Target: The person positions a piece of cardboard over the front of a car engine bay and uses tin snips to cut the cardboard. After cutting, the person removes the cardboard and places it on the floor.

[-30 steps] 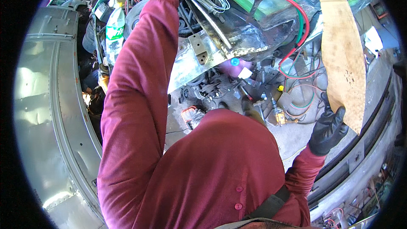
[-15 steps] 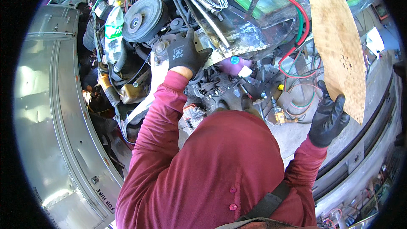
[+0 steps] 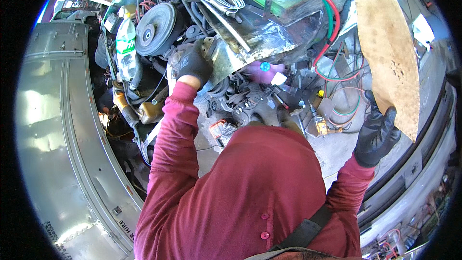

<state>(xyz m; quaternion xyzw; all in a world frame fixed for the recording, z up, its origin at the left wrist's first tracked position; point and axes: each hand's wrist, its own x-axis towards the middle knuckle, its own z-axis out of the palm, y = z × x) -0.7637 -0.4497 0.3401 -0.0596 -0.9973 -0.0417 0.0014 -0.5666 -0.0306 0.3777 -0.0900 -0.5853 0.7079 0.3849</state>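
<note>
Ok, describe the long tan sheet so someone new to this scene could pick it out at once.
From the maroon shirt, follow its right sleeve up to the black-gloved right hand. The tan sheet runs from there to the picture's top edge. Unlike the thin, curving red hose to its left, it is broad and flat, with dark specks on its lower half.

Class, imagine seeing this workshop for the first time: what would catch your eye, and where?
The long brown sheet at the right, its lower end in the gloved right hand, stands out. Left of it, red and green hoses curve down. At the upper left, a round dark part sits beside a clear bottle.
</note>
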